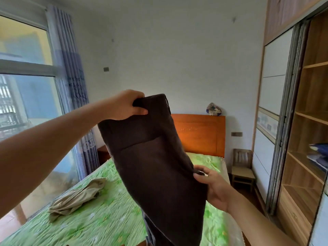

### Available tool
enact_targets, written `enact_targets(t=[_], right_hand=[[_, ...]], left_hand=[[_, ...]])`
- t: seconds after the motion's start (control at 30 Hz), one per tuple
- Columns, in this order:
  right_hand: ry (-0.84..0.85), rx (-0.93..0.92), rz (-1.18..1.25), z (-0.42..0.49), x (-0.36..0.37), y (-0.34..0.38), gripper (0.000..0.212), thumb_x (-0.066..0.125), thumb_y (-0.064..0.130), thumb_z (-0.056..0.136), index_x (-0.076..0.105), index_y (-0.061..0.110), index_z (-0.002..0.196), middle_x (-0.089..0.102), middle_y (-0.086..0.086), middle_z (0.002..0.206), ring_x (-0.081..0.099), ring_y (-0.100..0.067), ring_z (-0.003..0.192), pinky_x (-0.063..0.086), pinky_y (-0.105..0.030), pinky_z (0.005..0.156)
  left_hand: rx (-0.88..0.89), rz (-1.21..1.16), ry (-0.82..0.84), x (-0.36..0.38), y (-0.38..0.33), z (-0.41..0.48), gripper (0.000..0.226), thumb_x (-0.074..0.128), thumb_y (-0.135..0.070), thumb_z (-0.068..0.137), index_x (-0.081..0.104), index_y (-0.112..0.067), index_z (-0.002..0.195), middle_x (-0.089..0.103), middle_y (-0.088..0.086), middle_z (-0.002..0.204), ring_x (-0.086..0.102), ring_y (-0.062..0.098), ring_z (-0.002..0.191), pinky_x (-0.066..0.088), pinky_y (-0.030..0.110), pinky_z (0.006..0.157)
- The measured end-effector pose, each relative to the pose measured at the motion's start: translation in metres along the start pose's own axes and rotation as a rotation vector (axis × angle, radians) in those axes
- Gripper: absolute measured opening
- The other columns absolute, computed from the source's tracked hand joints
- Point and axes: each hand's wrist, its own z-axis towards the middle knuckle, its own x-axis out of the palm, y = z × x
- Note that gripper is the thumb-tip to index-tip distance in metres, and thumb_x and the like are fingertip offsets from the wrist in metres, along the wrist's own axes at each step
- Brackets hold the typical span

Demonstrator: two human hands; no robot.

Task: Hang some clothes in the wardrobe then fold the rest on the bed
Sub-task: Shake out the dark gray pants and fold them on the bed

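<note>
- The dark garment (156, 157) is held up in the air over the bed (99, 219), hanging at a slant from upper left to lower right; its lower end runs out of view at the bottom.
- The left hand (127, 105) is raised well above the bed and grips the garment's top corner. The fingers curl over the bunched edge and the thumb (140, 110) presses on the near side of the cloth.
- The right hand (213, 189) is lower, over the bed's right side. It pinches the garment's right edge — the thumb (199, 177) lies on the front and the other fingers are behind the cloth.
- Between the two hands the cloth hangs with a fold line across it.
- A khaki garment (76, 196) lies crumpled on the bed's left side, well apart from both hands.
- The wardrobe (308, 121) stands open to the right of the bed, with something blue (319, 157) on one shelf.
- A chair (242, 167) stands between the bed and the wardrobe, near the headboard (200, 134).
- A curtain (74, 77) hangs left of the bed.
</note>
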Motion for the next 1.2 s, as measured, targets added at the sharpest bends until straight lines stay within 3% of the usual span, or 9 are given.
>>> enact_targets(t=[0.13, 0.27, 0.33, 0.4, 0.5, 0.6, 0.77, 1.0, 1.2], right_hand=[[-0.061, -0.042, -0.137, 0.0, -0.016, 0.008, 0.026, 0.067, 0.005, 0.091, 0.068, -0.006, 0.115, 0.071, -0.027, 0.115, 0.07, -0.038, 0.107, 0.054, -0.049, 0.098], [-0.172, -0.239, -0.903, -0.003, -0.021, 0.015, 0.026, 0.066, 0.027, 0.098, 0.071, 0.001, 0.098, 0.07, -0.024, 0.1, 0.068, -0.039, 0.097, 0.052, -0.049, 0.088], [-0.137, -0.223, -1.11, -0.006, -0.015, 0.019, 0.021, 0.071, 0.026, 0.094, 0.067, 0.01, 0.108, 0.061, -0.017, 0.117, 0.061, -0.033, 0.108, 0.049, -0.043, 0.09], [-0.051, -0.194, -1.056, -0.01, 0.004, 0.031, 0.049, 0.08, 0.029, 0.086, 0.057, 0.034, 0.129, 0.047, 0.009, 0.136, 0.05, -0.014, 0.123, 0.043, -0.033, 0.099], [0.028, -0.371, -0.911, -0.008, 0.054, 0.057, 0.057, 0.079, 0.039, 0.085, 0.052, 0.047, 0.134, 0.062, 0.029, 0.122, 0.059, 0.007, 0.112, 0.048, -0.026, 0.096], [-0.023, -0.451, -0.89, -0.003, 0.086, 0.068, 0.03, 0.071, 0.025, 0.094, 0.066, 0.034, 0.123, 0.072, 0.019, 0.111, 0.066, 0.003, 0.102, 0.049, -0.025, 0.092], [0.018, -0.191, -0.94, -0.004, 0.091, 0.055, 0.021, 0.061, 0.019, 0.101, 0.069, 0.02, 0.12, 0.075, 0.005, 0.114, 0.07, -0.011, 0.105, 0.056, -0.04, 0.097], [-0.159, -0.763, -0.649, 0.015, 0.178, 0.082, 0.022, 0.071, 0.011, 0.093, 0.073, 0.025, 0.109, 0.078, 0.001, 0.103, 0.073, -0.014, 0.097, 0.06, -0.029, 0.085], [-0.198, -0.727, -0.502, 0.019, 0.179, 0.076, 0.023, 0.075, 0.026, 0.087, 0.077, 0.026, 0.109, 0.077, -0.005, 0.11, 0.073, -0.024, 0.104, 0.06, -0.034, 0.087]], left_hand=[[-0.057, 0.003, 0.007, 0.0, 0.005, -0.015, 0.017, 0.073, -0.024, 0.092, 0.058, -0.017, 0.086, 0.062, 0.003, 0.08, 0.057, 0.015, 0.071, 0.041, 0.028, 0.061], [-0.075, -0.015, 0.018, 0.005, 0.007, -0.02, 0.018, 0.073, -0.025, 0.092, 0.058, -0.024, 0.083, 0.061, -0.001, 0.079, 0.057, 0.013, 0.07, 0.039, 0.026, 0.061], [-0.057, -0.042, 0.019, 0.008, 0.005, -0.016, 0.02, 0.074, -0.026, 0.091, 0.057, -0.024, 0.08, 0.06, 0.0, 0.078, 0.057, 0.016, 0.071, 0.042, 0.03, 0.063], [-0.012, -0.046, 0.024, 0.01, 0.0, -0.007, 0.024, 0.075, -0.028, 0.09, 0.055, -0.025, 0.077, 0.06, -0.002, 0.076, 0.056, 0.016, 0.07, 0.042, 0.032, 0.065], [0.073, -0.016, 0.036, 0.013, -0.006, 0.006, 0.023, 0.076, -0.034, 0.088, 0.057, -0.025, 0.079, 0.061, -0.003, 0.077, 0.057, 0.015, 0.071, 0.045, 0.033, 0.066], [0.14, 0.021, 0.034, 0.012, -0.003, 0.011, 0.022, 0.074, -0.041, 0.087, 0.059, -0.025, 0.085, 0.062, -0.006, 0.08, 0.058, 0.012, 0.074, 0.041, 0.03, 0.063], [0.211, 0.036, 0.032, 0.003, 0.019, 0.006, 0.024, 0.074, -0.042, 0.087, 0.056, -0.027, 0.08, 0.058, -0.009, 0.078, 0.053, 0.007, 0.071, 0.032, 0.028, 0.058], [0.287, 0.08, 0.142, 0.0, 0.03, -0.002, 0.028, 0.073, -0.051, 0.086, 0.064, -0.025, 0.091, 0.063, -0.01, 0.082, 0.059, 0.01, 0.076, 0.041, 0.027, 0.061], [0.176, -0.263, 0.283, -0.013, 0.121, -0.033, 0.017, 0.083, -0.022, 0.081, 0.068, -0.023, 0.088, 0.072, -0.003, 0.083, 0.069, 0.016, 0.078, 0.056, 0.031, 0.069]])
